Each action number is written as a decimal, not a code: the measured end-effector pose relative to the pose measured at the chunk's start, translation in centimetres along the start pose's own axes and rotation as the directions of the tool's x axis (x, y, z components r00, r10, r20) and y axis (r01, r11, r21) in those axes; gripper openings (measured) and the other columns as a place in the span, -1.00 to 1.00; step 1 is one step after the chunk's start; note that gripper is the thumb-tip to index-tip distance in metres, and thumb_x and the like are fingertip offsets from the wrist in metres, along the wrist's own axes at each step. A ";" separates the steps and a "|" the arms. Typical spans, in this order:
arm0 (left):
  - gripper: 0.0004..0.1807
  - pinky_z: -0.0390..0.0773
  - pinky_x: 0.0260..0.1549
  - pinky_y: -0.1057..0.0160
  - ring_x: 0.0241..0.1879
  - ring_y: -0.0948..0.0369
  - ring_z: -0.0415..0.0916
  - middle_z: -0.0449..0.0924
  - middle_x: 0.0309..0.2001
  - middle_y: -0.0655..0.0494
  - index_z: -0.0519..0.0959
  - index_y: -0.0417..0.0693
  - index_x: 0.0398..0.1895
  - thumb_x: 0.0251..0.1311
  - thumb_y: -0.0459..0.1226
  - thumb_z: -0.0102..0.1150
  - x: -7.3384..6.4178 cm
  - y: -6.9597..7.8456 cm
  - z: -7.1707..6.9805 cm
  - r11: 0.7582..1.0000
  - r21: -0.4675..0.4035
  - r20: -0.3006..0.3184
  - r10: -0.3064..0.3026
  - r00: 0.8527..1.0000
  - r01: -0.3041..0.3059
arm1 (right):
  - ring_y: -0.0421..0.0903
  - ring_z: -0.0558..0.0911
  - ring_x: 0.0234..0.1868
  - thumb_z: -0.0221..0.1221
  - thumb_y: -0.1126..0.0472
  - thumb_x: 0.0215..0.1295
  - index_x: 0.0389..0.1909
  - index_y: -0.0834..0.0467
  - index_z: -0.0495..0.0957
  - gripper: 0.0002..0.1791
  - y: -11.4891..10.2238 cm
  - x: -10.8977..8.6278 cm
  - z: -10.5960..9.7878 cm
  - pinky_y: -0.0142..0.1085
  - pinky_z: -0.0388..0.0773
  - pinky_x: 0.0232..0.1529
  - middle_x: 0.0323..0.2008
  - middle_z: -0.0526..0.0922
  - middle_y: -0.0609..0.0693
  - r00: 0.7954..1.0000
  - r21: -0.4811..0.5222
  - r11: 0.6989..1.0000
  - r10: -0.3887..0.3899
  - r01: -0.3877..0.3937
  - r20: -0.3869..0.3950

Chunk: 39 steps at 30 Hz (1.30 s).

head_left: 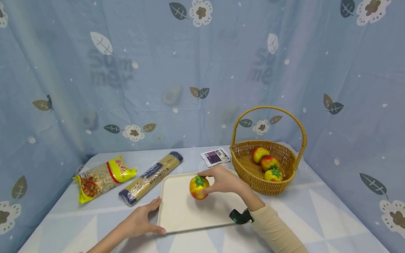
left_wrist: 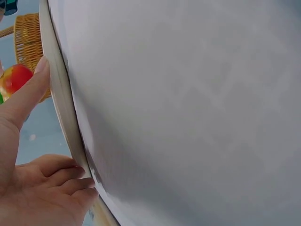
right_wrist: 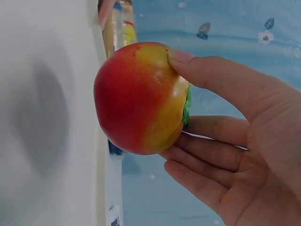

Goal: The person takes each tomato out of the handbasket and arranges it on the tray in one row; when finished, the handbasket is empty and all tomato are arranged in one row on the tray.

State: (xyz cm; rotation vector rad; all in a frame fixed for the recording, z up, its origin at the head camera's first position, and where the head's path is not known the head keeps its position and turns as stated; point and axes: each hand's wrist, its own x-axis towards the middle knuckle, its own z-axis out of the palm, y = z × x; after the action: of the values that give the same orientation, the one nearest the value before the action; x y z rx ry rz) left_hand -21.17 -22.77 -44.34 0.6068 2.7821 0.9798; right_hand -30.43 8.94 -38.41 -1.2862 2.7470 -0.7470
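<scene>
In the head view, my right hand (head_left: 226, 180) holds a red-and-yellow persimmon (head_left: 196, 189) with a green leafy top. Thumb and fingers pinch it from the side, and the right wrist view shows the persimmon (right_wrist: 136, 103) raised off the tray surface, its shadow falling there. Below lies a cream rectangular tray (head_left: 179, 216). At the tray's left edge is my left hand (head_left: 140, 220), thumb and fingers spread apart. In the left wrist view, the thumb and fingertips of the left hand (left_wrist: 42, 183) touch the tray rim (left_wrist: 59, 84) without wrapping round it.
A wicker basket (head_left: 249, 180) with a tall handle stands to the right, holding three similar fruits. Left of the tray lie a spaghetti pack (head_left: 152, 178) and a yellow-ended clear food bag (head_left: 103, 177). A small white-and-purple packet (head_left: 215, 157) lies behind the tray.
</scene>
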 end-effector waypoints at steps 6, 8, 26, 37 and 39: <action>0.25 0.14 0.28 -0.23 0.35 -0.29 0.06 0.08 0.41 -0.31 0.16 -0.46 0.37 -0.32 0.08 0.55 0.1 0.1 0.0 1.000 -0.001 0.005 -0.025 1.000 0.025 | -0.21 0.60 -0.06 0.41 -0.02 0.08 0.15 0.22 0.56 -0.36 -0.3 0.8 1.2 -0.20 0.59 0.03 0.04 0.65 0.02 0.999 0.067 0.998 -0.001 -0.002 0.034; 0.25 0.13 0.28 -0.23 0.35 -0.29 0.05 0.08 0.41 -0.31 0.15 -0.47 0.37 -0.32 0.08 0.55 0.1 0.1 0.0 1.000 -0.003 0.006 -0.028 1.000 0.028 | -0.22 0.60 -0.11 0.42 -0.05 0.05 0.14 0.21 0.57 -0.34 -0.5 1.1 1.5 -0.19 0.60 0.00 0.00 0.67 0.01 0.999 0.071 0.997 0.003 -0.006 0.041; 0.24 0.13 0.29 -0.22 0.36 -0.28 0.05 0.08 0.41 -0.28 0.17 -0.44 0.37 -0.35 0.06 0.57 0.1 0.1 0.2 0.999 -0.014 -0.007 -0.051 0.999 0.051 | -0.29 0.58 -0.19 0.45 0.06 0.04 0.10 0.22 0.59 -0.40 -1.4 3.9 2.7 -0.53 0.51 -0.14 -0.08 0.70 -0.01 0.993 -0.019 0.999 -0.027 0.030 0.114; 0.23 0.13 0.28 -0.23 0.36 -0.29 0.05 0.08 0.41 -0.30 0.17 -0.45 0.37 -0.32 0.06 0.56 0.1 0.1 0.1 0.999 -0.018 0.007 -0.043 0.999 0.043 | -0.30 0.59 -0.17 0.44 0.05 0.06 0.10 0.23 0.59 -0.41 -2.5 5.7 3.3 -0.58 0.49 -0.12 -0.08 0.71 -0.01 0.987 -0.036 0.998 -0.051 0.057 0.154; 0.23 0.14 0.28 -0.23 0.35 -0.29 0.06 0.07 0.41 -0.30 0.17 -0.45 0.37 -0.32 0.06 0.56 0.2 0.2 0.1 0.999 -0.016 0.007 -0.040 0.999 0.040 | -0.31 0.59 -0.17 0.43 0.05 0.06 0.10 0.23 0.59 -0.41 -2.7 5.9 3.4 -0.59 0.49 -0.12 -0.07 0.70 -0.02 0.987 -0.046 0.997 -0.050 0.058 0.155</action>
State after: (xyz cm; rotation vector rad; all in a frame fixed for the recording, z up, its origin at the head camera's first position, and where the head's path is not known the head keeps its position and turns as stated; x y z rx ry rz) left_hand -21.24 -22.56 -44.29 0.5490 2.7662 0.9890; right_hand -31.68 1.71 -39.21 -1.3700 2.6351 -0.5593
